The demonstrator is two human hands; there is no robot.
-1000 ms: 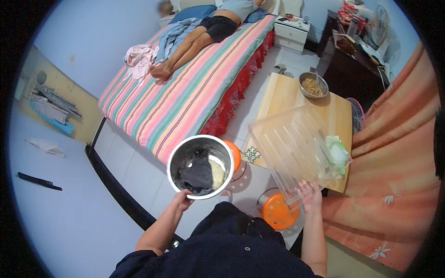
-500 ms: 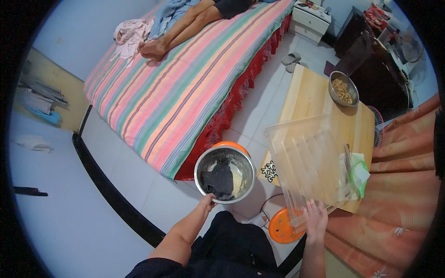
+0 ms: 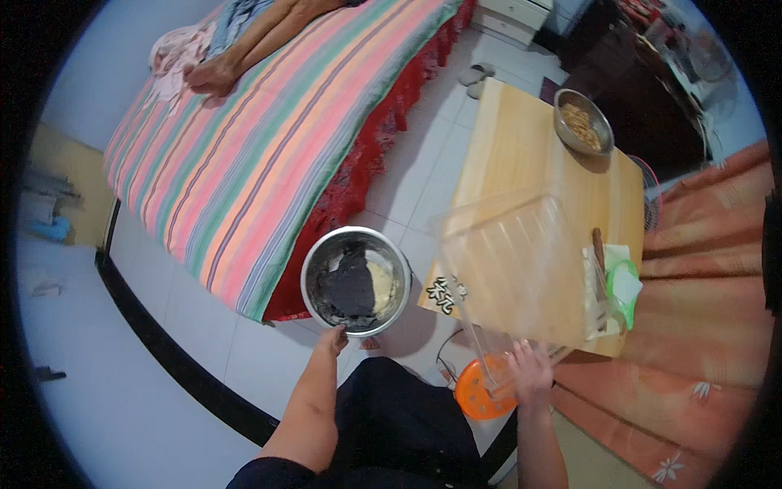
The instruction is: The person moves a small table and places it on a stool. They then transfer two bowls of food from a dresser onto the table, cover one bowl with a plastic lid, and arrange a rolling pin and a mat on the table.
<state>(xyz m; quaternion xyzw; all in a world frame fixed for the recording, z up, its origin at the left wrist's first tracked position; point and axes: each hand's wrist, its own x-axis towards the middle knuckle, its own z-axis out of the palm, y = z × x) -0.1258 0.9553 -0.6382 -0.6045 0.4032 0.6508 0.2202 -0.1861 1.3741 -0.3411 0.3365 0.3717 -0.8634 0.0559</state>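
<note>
My left hand (image 3: 332, 338) is closed on the near rim of a round steel bowl (image 3: 397, 253), held up over the floor. Inside the bowl lie a dark grey mass (image 3: 349, 285) and a pale yellowish mass (image 3: 383, 289), which look like dough. My right hand (image 3: 531, 373) grips the near end of a clear, ribbed plastic box (image 3: 521, 277). It is tilted over the near part of a light wooden table (image 3: 505, 155); whether the box touches the tabletop I cannot tell.
A steel bowl of brownish food (image 3: 582, 122) stands on the table's far right. A green-rimmed item (image 3: 625, 289) and a brown stick (image 3: 598, 248) lie by the right edge. Below is an orange stool (image 3: 481, 391). A person's legs (image 3: 252, 49) rest on the striped bed (image 3: 269, 155).
The view has shifted, so bed and table appear farther left and higher. Both hands keep their holds on bowl and box. An orange thing behind the bowl no longer shows.
</note>
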